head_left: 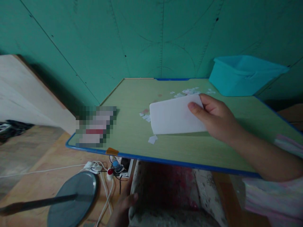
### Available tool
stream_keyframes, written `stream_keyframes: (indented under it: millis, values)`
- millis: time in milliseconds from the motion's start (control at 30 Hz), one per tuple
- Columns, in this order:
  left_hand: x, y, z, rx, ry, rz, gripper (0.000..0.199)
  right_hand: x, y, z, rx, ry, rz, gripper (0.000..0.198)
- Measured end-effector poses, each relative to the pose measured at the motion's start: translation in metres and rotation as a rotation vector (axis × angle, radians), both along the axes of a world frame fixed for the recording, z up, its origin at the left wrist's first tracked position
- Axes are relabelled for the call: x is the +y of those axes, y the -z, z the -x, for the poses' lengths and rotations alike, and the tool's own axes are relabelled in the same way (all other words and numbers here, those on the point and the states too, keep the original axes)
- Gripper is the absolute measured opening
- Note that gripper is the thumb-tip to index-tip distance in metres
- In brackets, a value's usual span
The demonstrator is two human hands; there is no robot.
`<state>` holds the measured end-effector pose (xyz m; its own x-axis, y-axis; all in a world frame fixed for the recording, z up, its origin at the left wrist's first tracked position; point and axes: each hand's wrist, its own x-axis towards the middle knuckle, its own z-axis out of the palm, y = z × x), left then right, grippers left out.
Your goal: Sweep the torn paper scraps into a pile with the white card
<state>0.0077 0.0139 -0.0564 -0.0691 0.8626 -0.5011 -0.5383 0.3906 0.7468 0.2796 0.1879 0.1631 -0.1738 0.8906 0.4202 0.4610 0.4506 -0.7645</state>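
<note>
The left hand (pixel 125 203) is low, below the table's near edge; I can't tell whether it grips anything. Past some paper scraps (pixel 152 139), a white card (pixel 175 116) juts leftward from the right hand (pixel 216 116), pinched under its thumb.

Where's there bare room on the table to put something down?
On the table, bare green shows between the blurry thing and the paper scraps left of the white card. Another bare strip lies between the card and the blue front edge. It's crowded behind the card, with scraps, and back right, at the blue bin.
</note>
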Motion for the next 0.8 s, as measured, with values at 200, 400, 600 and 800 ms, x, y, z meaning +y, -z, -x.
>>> stream_keyframes:
  millis: [200, 400, 600, 800]
  values:
    - [0.006, -0.015, 0.000, 0.032, 0.039, -0.046, 0.118, -0.002, -0.005, -0.002, 0.001, 0.015, -0.008, 0.033]
    - [0.004, -0.008, 0.005, 0.070, 0.028, -0.023, 0.108, 0.003, -0.018, -0.018, -0.008, 0.197, -0.086, 0.025]
    - [0.001, 0.006, 0.005, 0.050, 0.015, -0.004, 0.105, 0.004, -0.022, -0.019, 0.028, 0.235, -0.093, 0.022]
    - [0.000, 0.005, 0.005, 0.082, 0.018, -0.003, 0.098, 0.004, -0.025, -0.018, -0.142, 0.392, -0.128, 0.024]
